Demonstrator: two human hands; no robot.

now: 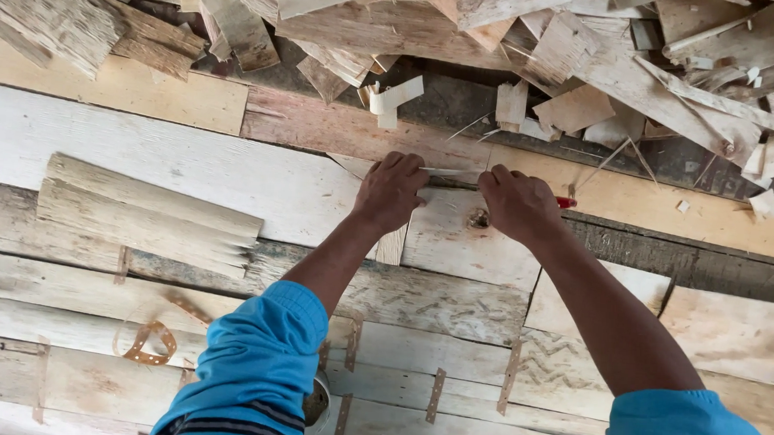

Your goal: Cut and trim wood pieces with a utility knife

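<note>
Looking down from the head camera: two bright blue sleeves [252, 370] are nearest, bare forearms reaching forward. Left hand [390, 191], fingers curled closed, presses on a thin pale sheet of wood veneer [444, 234] and pinches the tip of a slim flat metal blade [448, 172]. Right hand [518, 203], fingers closed, grips the blade's red handle [566, 202], which shows only at its end. The blade lies across the sheet's far edge, between both hands.

Judgement: the veneer looks light, thin, brittle along the grain and splintery at the edges; best held flat under the palm, close to the blade. The blade looks stiff and sharp; hold it by the handle, fingers on the spine.

Surface: a patchwork floor of weathered pale veneer sheets [96, 137], joined with short brown paper tape strips [435, 395]; a loose curl of perforated brown tape [148, 342] lies at left. Beyond: a jumbled heap of broken veneer offcuts [594, 51].
</note>
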